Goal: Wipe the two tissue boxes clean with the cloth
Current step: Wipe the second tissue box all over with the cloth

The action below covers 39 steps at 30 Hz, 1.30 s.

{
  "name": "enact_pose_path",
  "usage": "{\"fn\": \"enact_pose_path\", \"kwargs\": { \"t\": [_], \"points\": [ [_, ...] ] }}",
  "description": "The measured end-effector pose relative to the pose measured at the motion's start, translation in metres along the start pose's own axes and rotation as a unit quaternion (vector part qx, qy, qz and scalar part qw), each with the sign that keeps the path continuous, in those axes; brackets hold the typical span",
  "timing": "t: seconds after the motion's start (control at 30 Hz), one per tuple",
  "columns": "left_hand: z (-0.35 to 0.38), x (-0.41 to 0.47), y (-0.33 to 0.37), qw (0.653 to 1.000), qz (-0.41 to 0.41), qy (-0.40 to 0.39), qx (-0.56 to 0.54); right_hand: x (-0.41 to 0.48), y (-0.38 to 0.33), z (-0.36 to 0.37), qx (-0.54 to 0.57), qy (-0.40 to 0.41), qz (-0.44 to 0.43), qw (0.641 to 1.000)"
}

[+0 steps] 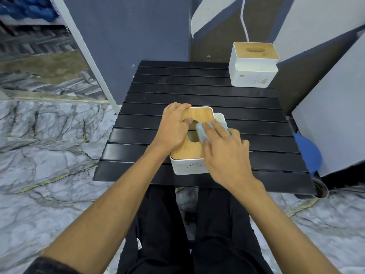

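Note:
A white tissue box with a wooden lid (189,153) stands near the front edge of the black slatted table (197,91). My left hand (173,127) lies on the left side of its lid, fingers curled over the far corner and thumb at the lid's slot. My right hand (223,147) presses a light blue cloth (201,131) flat onto the lid beside the slot. A second white tissue box with a wooden lid (253,65) stands at the table's far right corner, untouched, with brownish marks on its front face.
A white cable (244,18) hangs down the wall behind the far box. White panels (335,119) lean at the right of the table, with a blue round object (308,151) beside them. Marble floor (49,155) lies on the left.

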<state>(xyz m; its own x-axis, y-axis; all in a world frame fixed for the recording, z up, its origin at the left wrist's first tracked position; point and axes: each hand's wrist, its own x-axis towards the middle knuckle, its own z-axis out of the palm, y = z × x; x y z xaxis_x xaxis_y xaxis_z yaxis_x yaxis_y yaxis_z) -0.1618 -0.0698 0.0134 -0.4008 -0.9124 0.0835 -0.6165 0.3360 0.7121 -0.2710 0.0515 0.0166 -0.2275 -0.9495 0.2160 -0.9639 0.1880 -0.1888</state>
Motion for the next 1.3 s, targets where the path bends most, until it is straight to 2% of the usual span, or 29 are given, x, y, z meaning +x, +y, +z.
{"fn": "enact_pose_path", "kwargs": {
  "t": [0.37,0.6,0.73,0.87,0.97,1.1,1.3],
  "points": [
    [-0.001,0.001,0.000,1.000,0.005,0.007,0.017,0.074,-0.005,0.012,-0.005,-0.045,0.032,0.998],
    [0.002,0.001,-0.002,1.000,-0.005,0.014,0.002,0.012,-0.002,0.002,0.000,-0.012,0.013,1.000],
    [0.001,0.000,0.000,1.000,-0.004,0.011,0.024,-0.014,0.000,-0.003,0.005,-0.024,0.013,1.000],
    [0.001,-0.005,0.004,0.993,0.024,0.059,0.099,-0.011,0.001,-0.008,0.065,-0.047,0.027,0.996],
    [0.002,-0.016,0.015,0.992,0.046,0.081,0.084,-0.009,0.004,-0.004,0.135,-0.057,0.036,0.988],
    [0.007,-0.033,0.030,0.996,0.033,0.051,0.059,0.000,0.015,0.000,0.230,-0.007,0.049,0.972],
    [0.007,-0.032,0.059,0.994,-0.010,0.002,0.111,0.012,0.034,-0.007,0.239,0.044,0.062,0.968]
  ]
}}
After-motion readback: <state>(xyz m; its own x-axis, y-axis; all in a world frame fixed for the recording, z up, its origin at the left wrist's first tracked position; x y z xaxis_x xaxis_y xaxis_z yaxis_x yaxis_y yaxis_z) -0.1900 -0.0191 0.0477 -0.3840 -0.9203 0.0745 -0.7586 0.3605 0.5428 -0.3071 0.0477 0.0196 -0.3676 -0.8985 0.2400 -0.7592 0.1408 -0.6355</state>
